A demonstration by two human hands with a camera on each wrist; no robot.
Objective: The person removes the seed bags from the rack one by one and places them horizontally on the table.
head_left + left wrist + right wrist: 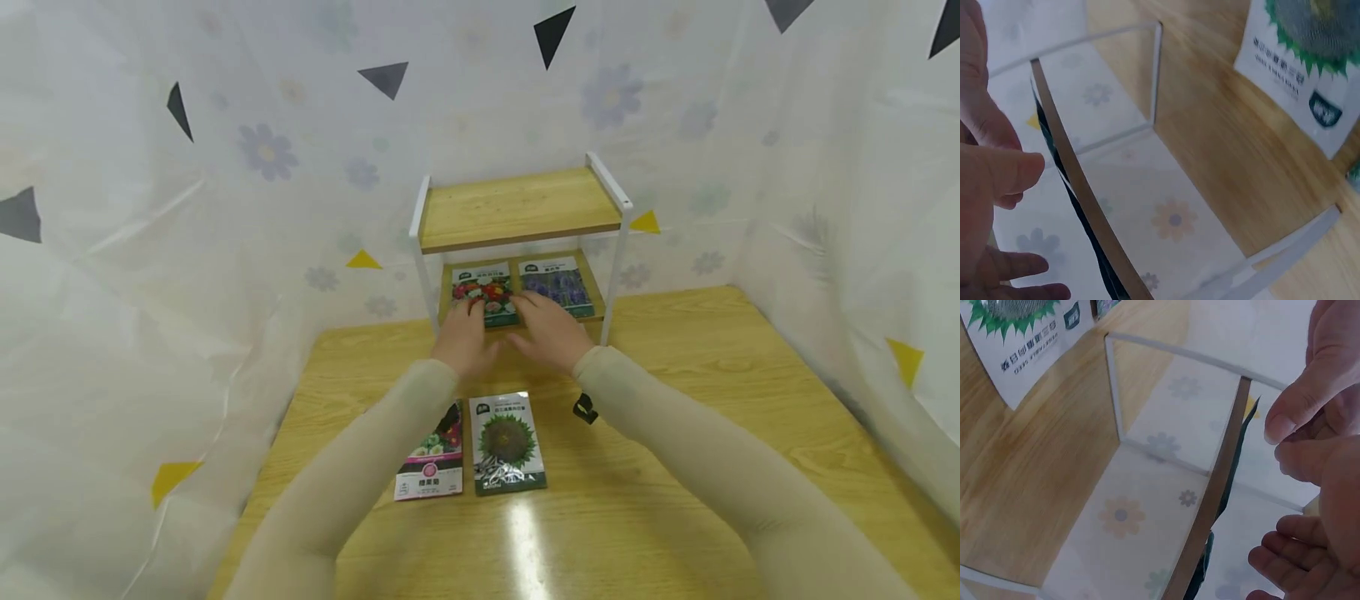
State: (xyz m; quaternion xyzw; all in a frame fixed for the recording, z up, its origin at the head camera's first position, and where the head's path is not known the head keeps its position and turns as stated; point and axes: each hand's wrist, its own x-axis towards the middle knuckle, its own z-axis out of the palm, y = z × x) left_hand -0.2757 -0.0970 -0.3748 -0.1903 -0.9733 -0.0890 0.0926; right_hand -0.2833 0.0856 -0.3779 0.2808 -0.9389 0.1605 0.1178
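Observation:
Both hands reach over the lower shelf of a small two-tier rack. The left hand (pixel 463 337) has its fingers at the left edge of a seed packet with red flowers (pixel 491 293). From the other side, the right hand (pixel 553 332) touches near that packet's right edge, beside a seed packet with purple flowers (pixel 557 285). Both packets lie flat side by side on the lower shelf (pixel 598 287). In the left wrist view the left thumb (pixel 1016 172) and fingers are extended. The right wrist view shows the right hand's fingers (pixel 1291 562) loosely spread, close to the shelf edge (pixel 1210 494).
Nearer on the wooden table (pixel 675 467) lie a seed packet with a green-fringed flower head (pixel 508 442) and a pink-banded seed packet (pixel 431 471), partly covered by the left sleeve. The upper shelf (pixel 517 204) overhangs the lower one, between white side frames (pixel 617 267). Patterned sheeting surrounds the table.

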